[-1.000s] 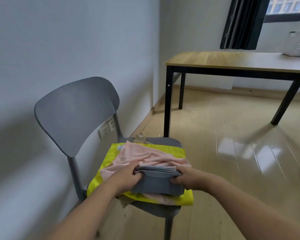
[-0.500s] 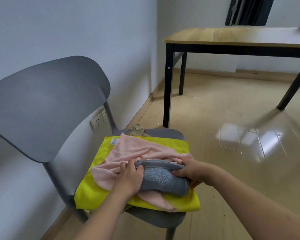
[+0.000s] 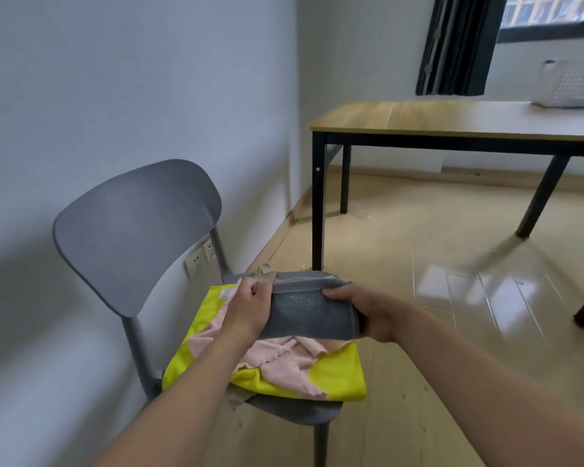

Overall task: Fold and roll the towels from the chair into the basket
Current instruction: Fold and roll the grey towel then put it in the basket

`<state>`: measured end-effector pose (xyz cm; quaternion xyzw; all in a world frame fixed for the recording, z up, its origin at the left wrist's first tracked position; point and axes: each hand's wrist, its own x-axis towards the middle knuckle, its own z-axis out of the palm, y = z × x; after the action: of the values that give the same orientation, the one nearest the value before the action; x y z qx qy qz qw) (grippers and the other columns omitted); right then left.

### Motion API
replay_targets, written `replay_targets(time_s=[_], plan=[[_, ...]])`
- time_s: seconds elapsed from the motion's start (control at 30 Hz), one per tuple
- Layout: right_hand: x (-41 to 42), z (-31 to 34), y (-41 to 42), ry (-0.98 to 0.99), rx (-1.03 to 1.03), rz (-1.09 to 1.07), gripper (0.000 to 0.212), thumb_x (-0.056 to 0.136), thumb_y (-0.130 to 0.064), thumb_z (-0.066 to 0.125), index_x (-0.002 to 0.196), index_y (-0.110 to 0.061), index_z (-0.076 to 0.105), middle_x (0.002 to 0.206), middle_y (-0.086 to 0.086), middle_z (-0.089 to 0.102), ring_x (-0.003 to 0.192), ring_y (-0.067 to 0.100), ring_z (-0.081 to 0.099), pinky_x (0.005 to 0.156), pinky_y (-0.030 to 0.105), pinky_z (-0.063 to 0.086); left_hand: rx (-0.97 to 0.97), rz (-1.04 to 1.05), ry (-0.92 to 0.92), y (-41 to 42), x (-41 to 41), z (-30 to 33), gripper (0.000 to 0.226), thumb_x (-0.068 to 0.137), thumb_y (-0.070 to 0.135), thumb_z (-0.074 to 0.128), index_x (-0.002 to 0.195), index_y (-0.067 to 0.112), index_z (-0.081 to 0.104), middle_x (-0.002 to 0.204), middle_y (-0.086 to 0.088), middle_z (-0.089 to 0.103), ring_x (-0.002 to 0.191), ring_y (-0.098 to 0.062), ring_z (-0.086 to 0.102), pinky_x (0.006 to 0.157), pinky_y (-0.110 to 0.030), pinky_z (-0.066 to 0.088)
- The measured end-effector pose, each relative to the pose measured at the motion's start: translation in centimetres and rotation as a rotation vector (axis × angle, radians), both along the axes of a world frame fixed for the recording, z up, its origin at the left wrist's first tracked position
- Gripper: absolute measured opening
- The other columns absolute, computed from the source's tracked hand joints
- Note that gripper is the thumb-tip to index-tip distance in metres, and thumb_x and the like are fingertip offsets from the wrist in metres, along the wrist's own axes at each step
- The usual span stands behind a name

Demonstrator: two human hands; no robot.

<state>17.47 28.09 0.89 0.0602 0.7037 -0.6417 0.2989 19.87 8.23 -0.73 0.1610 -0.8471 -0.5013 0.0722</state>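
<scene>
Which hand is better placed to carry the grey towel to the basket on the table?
Probably the right hand: it grips the grey towel on the side nearer the table and basket.

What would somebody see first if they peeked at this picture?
First, the bright yellow towel spread on the grey chair by the wall, with a crumpled pink towel on top. Just above them, the left hand and the right hand grip a folded grey towel by its two ends. Far off, a white basket sits on the wooden table near the window.
</scene>
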Motion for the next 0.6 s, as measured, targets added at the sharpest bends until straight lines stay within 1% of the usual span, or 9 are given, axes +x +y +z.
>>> replay_targets(time_s=[0.07, 0.13, 0.17, 0.23, 0.33, 0.4, 0.47, 0.53, 0.6], plan=[[0.4, 1.8, 0.0, 0.0, -0.016, -0.092, 0.043, 0.08, -0.035, 0.066, 0.116, -0.015, 0.057, 0.109, 0.013, 0.066, 0.093, 0.027, 0.063, 0.069, 0.033, 0.053, 0.079, -0.01, 0.011, 0.6, -0.4, 2.0, 0.016, 0.093, 0.026, 0.04, 0.089, 0.018, 0.053, 0.096, -0.006, 0.057, 0.087, -0.021, 0.047, 0.074, -0.034, 0.036], [0.3, 3.1, 0.0, 0.035, -0.018, -0.159, 0.047, 0.078, -0.048, 0.063, 0.111, -0.016, 0.057, 0.107, 0.012, 0.064, 0.092, 0.027, 0.062, 0.068, 0.031, 0.051, 0.104, -0.033, 0.046, 1.4, -0.8, 3.7, 0.02, 0.093, 0.023, 0.04, 0.095, 0.018, 0.06, 0.095, -0.004, 0.057, 0.089, -0.02, 0.049, 0.075, -0.032, 0.038], [0.1, 3.6, 0.0, 0.057, -0.021, -0.191, 0.05, 0.078, -0.055, 0.062, 0.109, -0.017, 0.057, 0.107, 0.012, 0.063, 0.093, 0.026, 0.062, 0.067, 0.031, 0.05, 0.101, -0.041, 0.063, 1.8, -1.2, 4.2, 0.023, 0.093, 0.024, 0.041, 0.096, 0.017, 0.062, 0.094, -0.003, 0.058, 0.09, -0.02, 0.05, 0.076, -0.032, 0.038], [-1.1, 3.7, 0.2, 0.099, -0.032, -0.279, 0.055, 0.077, -0.061, 0.063, 0.105, -0.014, 0.058, 0.106, 0.012, 0.062, 0.092, 0.027, 0.062, 0.067, 0.032, 0.05, 0.088, -0.041, 0.09, 2.4, -2.1, 4.8, 0.026, 0.094, 0.03, 0.045, 0.089, 0.015, 0.065, 0.087, -0.002, 0.06, 0.085, -0.02, 0.052, 0.073, -0.032, 0.039], [-4.5, 2.3, 0.7, 0.149, -0.005, -0.426, 0.06, 0.073, -0.062, 0.068, 0.101, -0.009, 0.062, 0.103, 0.013, 0.064, 0.09, 0.029, 0.063, 0.075, 0.036, 0.054, 0.052, -0.004, 0.115, 3.1, -4.9, 4.0, 0.036, 0.092, 0.042, 0.053, 0.074, 0.011, 0.059, 0.071, -0.002, 0.056, 0.073, -0.022, 0.051, 0.07, -0.032, 0.038], [-7.4, 0.6, 0.9, 0.15, 0.015, -0.495, 0.062, 0.069, -0.062, 0.071, 0.098, -0.008, 0.064, 0.101, 0.012, 0.065, 0.088, 0.03, 0.065, 0.077, 0.041, 0.057, 0.04, 0.009, 0.126, 3.5, -7.7, 2.9, 0.038, 0.093, 0.037, 0.054, 0.068, 0.008, 0.053, 0.063, -0.002, 0.048, 0.069, -0.024, 0.044, 0.066, -0.034, 0.035], [-10.7, -1.1, 1.0, 0.119, 0.015, -0.51, 0.06, 0.065, -0.063, 0.073, 0.094, -0.011, 0.067, 0.099, 0.011, 0.067, 0.087, 0.03, 0.067, 0.079, 0.044, 0.058, 0.025, 0.024, 0.091, 3.9, -11.1, 1.6, 0.037, 0.094, 0.03, 0.052, 0.063, 0.009, 0.049, 0.06, -0.002, 0.044, 0.069, -0.025, 0.041, 0.064, -0.034, 0.033], [-13.8, -2.0, 1.1, 0.066, -0.018, -0.48, 0.049, 0.07, -0.059, 0.073, 0.091, -0.015, 0.067, 0.099, 0.011, 0.069, 0.083, 0.028, 0.068, 0.075, 0.039, 0.058, 0.016, 0.041, 0.056, 4.3, -14.5, 0.6, 0.038, 0.094, 0.027, 0.051, 0.06, 0.012, 0.045, 0.058, -0.001, 0.044, 0.069, -0.027, 0.041, 0.065, -0.035, 0.034], [-15.7, -1.7, 1.6, 0.031, -0.059, -0.443, 0.038, 0.081, -0.052, 0.068, 0.091, -0.015, 0.066, 0.093, 0.01, 0.069, 0.076, 0.025, 0.066, 0.065, 0.03, 0.053, 0.006, 0.038, 0.023, 4.7, -17.0, 0.7, 0.037, 0.094, 0.028, 0.051, 0.061, 0.012, 0.047, 0.06, -0.002, 0.047, 0.07, -0.027, 0.044, 0.066, -0.035, 0.036]])
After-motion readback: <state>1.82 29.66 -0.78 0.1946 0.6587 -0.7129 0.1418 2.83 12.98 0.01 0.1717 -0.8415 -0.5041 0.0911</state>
